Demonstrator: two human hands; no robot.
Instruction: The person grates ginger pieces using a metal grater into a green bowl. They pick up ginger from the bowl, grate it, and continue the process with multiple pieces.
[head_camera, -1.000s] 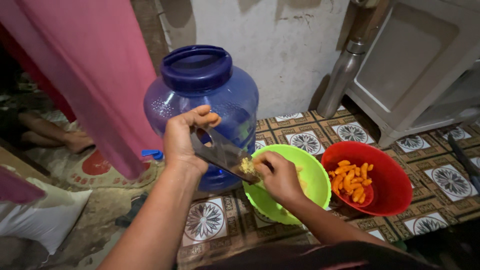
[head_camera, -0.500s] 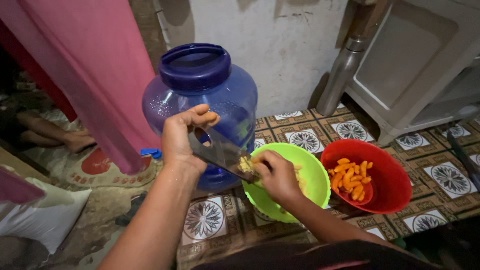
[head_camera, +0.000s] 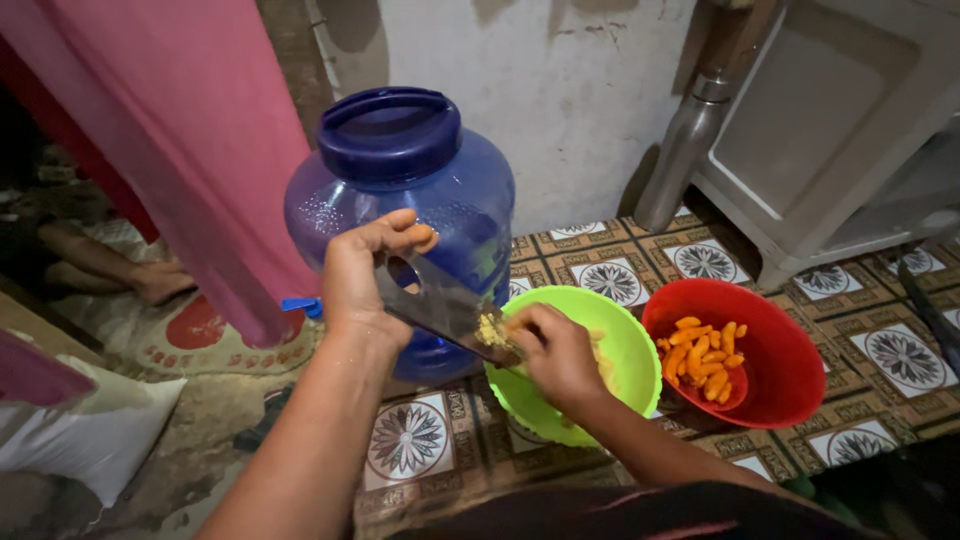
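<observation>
The right hand sits closest, fingers curled together around a small yellowish piece that it presses against the lower end of a flat metal grater. Yellow shavings cling to the blade just where the fingers meet it. The left hand is clamped on the grater's upper end, thumb over the top edge, holding the tool tilted so it slopes down toward the right. The 2 hands are near each other but not touching, joined only by the grater.

Directly under the right hand is a green bowl on the patterned tile floor; some pale shavings lie inside it. Touching its right side is a red bowl holding orange-yellow turmeric pieces.

Behind the left hand stands a large blue water jug with a dark blue cap and a small blue tap at its base. A pink curtain hangs at the left, and a steel flask leans by the white wall beside a pale cabinet.
</observation>
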